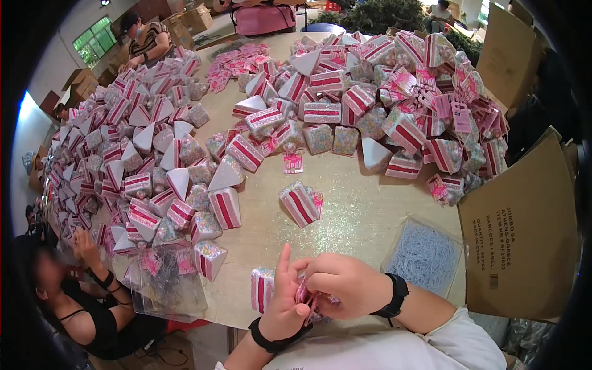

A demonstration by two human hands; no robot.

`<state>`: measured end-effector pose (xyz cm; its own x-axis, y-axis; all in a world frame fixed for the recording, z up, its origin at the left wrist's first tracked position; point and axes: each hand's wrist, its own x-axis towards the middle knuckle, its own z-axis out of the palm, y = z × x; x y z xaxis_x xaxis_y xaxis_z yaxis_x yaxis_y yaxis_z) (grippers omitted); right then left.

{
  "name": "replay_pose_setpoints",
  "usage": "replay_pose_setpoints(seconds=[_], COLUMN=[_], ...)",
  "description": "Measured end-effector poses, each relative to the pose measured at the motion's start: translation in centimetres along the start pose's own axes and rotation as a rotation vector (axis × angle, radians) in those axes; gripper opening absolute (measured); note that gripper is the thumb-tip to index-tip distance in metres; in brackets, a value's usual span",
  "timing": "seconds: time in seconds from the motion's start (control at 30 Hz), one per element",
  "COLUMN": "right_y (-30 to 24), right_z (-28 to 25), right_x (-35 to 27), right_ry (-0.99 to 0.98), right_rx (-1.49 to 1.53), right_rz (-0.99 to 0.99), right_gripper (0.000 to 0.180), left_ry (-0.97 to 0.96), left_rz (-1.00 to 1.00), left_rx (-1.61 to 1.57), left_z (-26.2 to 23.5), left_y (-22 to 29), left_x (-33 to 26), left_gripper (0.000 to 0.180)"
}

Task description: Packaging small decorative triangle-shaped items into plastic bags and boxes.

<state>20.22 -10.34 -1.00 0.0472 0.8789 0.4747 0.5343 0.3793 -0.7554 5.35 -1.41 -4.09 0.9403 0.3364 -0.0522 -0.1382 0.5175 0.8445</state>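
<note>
Pinching thin, glossy pink cards (301, 293) with bent fingertips, the right hand (348, 283) meets the left hand (285, 313), whose index finger points up while its thumb presses the cards, at the near edge of a pale, glitter-dusted counter (357, 209). Wedge-shaped cake ornaments (322, 113) with sparkling sides and red bands heap up beyond and to the left, while a clear tray (393, 245) of fine bluish strands and a brown cardboard box (530, 262) stand to the right. Between the hands, partly hidden by the right one, the cards sit near a speckled cake slice (261, 291).

Black lettering (492, 242) on brown carton (535, 185)
</note>
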Motion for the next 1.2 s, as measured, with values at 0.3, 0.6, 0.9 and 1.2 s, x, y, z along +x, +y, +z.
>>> replay_pose_setpoints(seconds=[0.3,0.6,0.9,1.2], right_y=[0.0,-1.6,-1.5,-1.5], right_z=[0.3,0.3,0.6,0.0], right_x=[-0.3,-1.0,-1.1,-1.3], right_ry=[-0.028,-0.129,0.014,-0.068], right_rx=[-0.034,0.136,0.094,0.218], right_rz=[-0.038,0.017,0.114,0.188], right_gripper=[0.023,0.018,0.016,0.019], left_ry=[0.042,0.172,0.106,0.018], left_rz=[0.162,0.240,0.174,0.135], left_rx=[0.278,0.715,0.546,0.325], left_z=[-0.4,-1.5,-1.3,-1.7], left_y=[-0.6,0.0,1.1,1.2], left_x=[0.0,-0.8,-0.8,-1.7], left_gripper=[0.100,0.043,0.042,0.045])
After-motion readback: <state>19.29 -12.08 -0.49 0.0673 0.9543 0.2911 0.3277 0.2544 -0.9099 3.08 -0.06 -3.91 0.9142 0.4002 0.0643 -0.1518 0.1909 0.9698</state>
